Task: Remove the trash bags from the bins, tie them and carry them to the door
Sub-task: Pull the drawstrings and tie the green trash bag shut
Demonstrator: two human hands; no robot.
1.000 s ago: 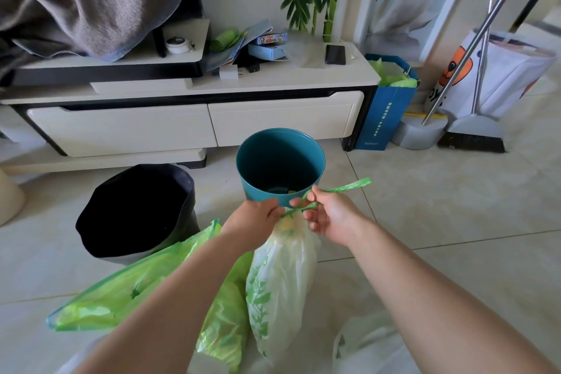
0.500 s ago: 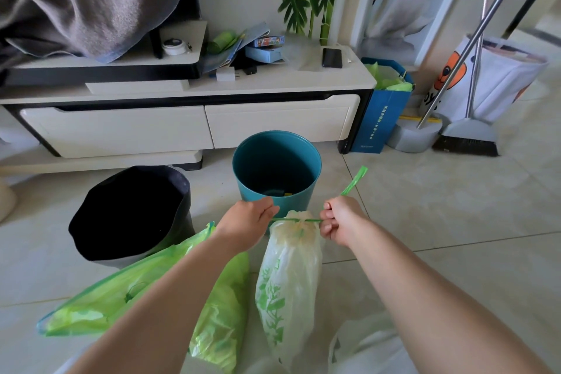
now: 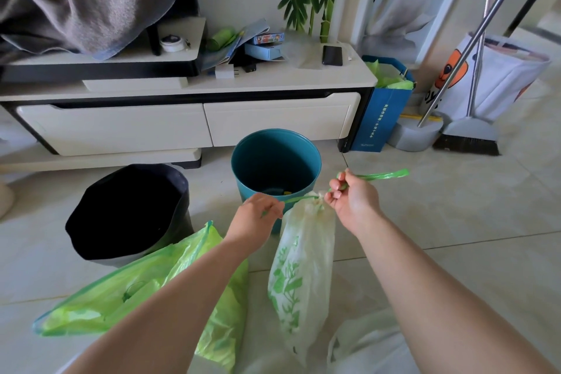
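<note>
A white trash bag (image 3: 300, 276) with a green leaf print hangs in front of me, its neck gathered by a green drawstring (image 3: 376, 175). My left hand (image 3: 258, 218) pinches the left end of the string. My right hand (image 3: 352, 197) grips the right end, whose loose tail sticks out to the right. Behind the bag stands a teal bin (image 3: 276, 164) with no liner and a few scraps at its bottom. A second bin (image 3: 127, 209) with a black liner stands to the left. A bright green bag (image 3: 130, 291) lies on the floor under my left forearm.
A low cream TV cabinet (image 3: 194, 118) runs along the back wall. A blue paper bag (image 3: 382, 112), a broom and dustpan (image 3: 467, 136) and a white printed bag (image 3: 498, 76) stand at the right. Another white plastic bag (image 3: 367, 346) lies by my right arm. Tiled floor extends to the right.
My right hand rose and turned, bringing the drawstring's tail from pointing up to pointing right. My left hand stays on the other end. The white bag hangs in nearly the same place.
</note>
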